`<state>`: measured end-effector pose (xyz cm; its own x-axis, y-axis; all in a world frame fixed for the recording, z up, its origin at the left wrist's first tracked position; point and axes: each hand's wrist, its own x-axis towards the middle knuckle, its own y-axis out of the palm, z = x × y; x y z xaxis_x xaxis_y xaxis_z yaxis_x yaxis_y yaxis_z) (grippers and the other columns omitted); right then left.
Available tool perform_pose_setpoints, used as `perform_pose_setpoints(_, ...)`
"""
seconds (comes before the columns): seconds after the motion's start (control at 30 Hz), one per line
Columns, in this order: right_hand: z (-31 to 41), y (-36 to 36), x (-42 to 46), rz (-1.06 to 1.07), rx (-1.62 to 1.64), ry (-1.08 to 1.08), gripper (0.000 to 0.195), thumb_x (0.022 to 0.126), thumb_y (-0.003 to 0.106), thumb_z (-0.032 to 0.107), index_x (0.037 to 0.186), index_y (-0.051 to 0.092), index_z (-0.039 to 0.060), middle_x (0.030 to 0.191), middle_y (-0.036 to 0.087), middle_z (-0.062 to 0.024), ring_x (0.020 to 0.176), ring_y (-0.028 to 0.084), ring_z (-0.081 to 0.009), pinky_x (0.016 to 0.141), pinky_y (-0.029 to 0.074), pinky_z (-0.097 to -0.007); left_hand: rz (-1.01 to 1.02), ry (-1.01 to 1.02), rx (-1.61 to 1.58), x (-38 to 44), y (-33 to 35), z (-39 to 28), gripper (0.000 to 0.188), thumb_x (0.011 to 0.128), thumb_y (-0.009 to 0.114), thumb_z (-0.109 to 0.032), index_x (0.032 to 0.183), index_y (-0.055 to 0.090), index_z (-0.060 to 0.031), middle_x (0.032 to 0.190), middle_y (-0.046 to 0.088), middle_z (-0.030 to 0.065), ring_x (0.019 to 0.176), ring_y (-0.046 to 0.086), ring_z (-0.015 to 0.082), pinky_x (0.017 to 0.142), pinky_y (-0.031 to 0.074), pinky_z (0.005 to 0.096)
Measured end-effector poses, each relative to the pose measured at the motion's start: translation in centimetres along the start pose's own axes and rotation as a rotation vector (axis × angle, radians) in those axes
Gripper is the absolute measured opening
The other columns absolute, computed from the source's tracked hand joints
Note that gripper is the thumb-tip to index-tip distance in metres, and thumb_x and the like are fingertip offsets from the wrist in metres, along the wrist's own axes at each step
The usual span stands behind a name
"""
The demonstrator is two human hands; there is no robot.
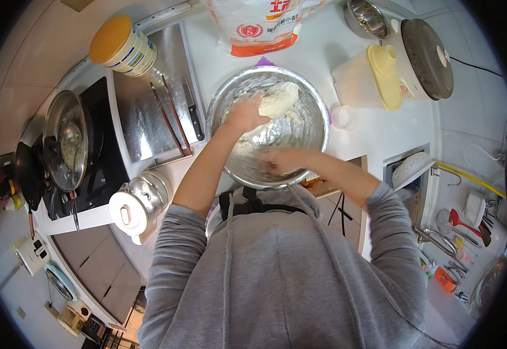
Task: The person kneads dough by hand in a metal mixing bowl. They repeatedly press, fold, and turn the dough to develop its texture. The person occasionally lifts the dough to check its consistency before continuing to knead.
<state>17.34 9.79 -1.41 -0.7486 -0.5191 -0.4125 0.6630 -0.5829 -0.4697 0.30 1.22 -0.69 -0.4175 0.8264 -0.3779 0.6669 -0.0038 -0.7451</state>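
A large stainless steel bowl stands on the counter right in front of me, its inner wall smeared with flour and wet dough. In it, toward the far side, lies a pale lump of dough. My left hand grips the near left end of the lump, its thumb apart from the fingers, which are partly hidden by the dough. Lower in the bowl, my right hand is at the near inner wall, blurred by motion. Its fingers look curled, and whether they hold anything is unclear.
Behind the bowl stands a flour bag. To the left are chopsticks, a black-handled knife, a yellow-lidded tub and a glass kettle. To the right are a yellow-lidded plastic container, a small cup and a sink.
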Motion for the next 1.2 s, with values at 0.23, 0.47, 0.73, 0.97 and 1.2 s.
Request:
perform_pose_setpoints(0.23,0.3,1.0,-0.6,-0.055,0.001,0.282,0.031,0.080,0.060,0.015,0.110,0.057,0.0066,0.109,0.059,-0.0182,0.102,0.058,-0.0352,0.087,0.047,-0.0449,-0.007,-0.006,-0.010,0.0,0.5,0.0,0.084,0.072,0.073,-0.043,0.141,0.037,-0.0103,0.115,0.059,0.0253,0.111,0.055,0.0400,0.095,0.044,0.0469)
perform_pose_setpoints(0.47,-0.6,-2.1,-2.9,0.221,-0.499,0.587,0.056,0.082,0.060,0.015,0.135,0.045,0.0129,0.146,0.035,-0.0167,0.132,0.040,-0.0316,0.102,0.037,-0.0476,-0.008,0.015,-0.035,0.1,0.4,0.4,0.085,0.071,0.073,-0.043,0.141,0.036,-0.0098,0.114,0.060,0.0250,0.109,0.056,0.0408,0.094,0.045,0.0458)
perform_pose_setpoints(0.73,-1.9,-2.4,-1.9,0.042,-0.977,0.797,0.057,0.092,0.044,0.019,0.145,0.030,0.0016,0.152,0.024,-0.0187,0.140,0.023,-0.0342,0.113,0.016,-0.0499,0.005,-0.012,-0.041,0.4,0.6,0.3,0.084,0.072,0.072,-0.041,0.141,0.036,-0.0083,0.117,0.060,0.0242,0.109,0.057,0.0400,0.095,0.044,0.0443)
perform_pose_setpoints(0.97,1.0,-2.2,-2.0,0.223,-0.741,0.845,0.054,0.094,0.042,0.020,0.144,0.032,0.0009,0.152,0.021,-0.0247,0.140,0.024,-0.0352,0.107,0.029,-0.0473,-0.015,-0.025,0.021,0.2,0.7,-0.1,0.084,0.072,0.072,-0.042,0.140,0.037,-0.0082,0.117,0.060,0.0240,0.109,0.056,0.0398,0.095,0.044,0.0446)
perform_pose_setpoints(1.2,-0.7,-0.2,-1.4,0.121,-0.666,0.798,0.051,0.094,0.045,0.022,0.142,0.039,0.0037,0.153,0.021,-0.0203,0.137,0.032,-0.0337,0.107,0.030,-0.0459,-0.011,-0.009,-0.032,0.2,0.7,0.1,0.081,0.072,0.072,-0.041,0.138,0.039,-0.0094,0.112,0.062,0.0230,0.108,0.056,0.0406,0.094,0.045,0.0458)
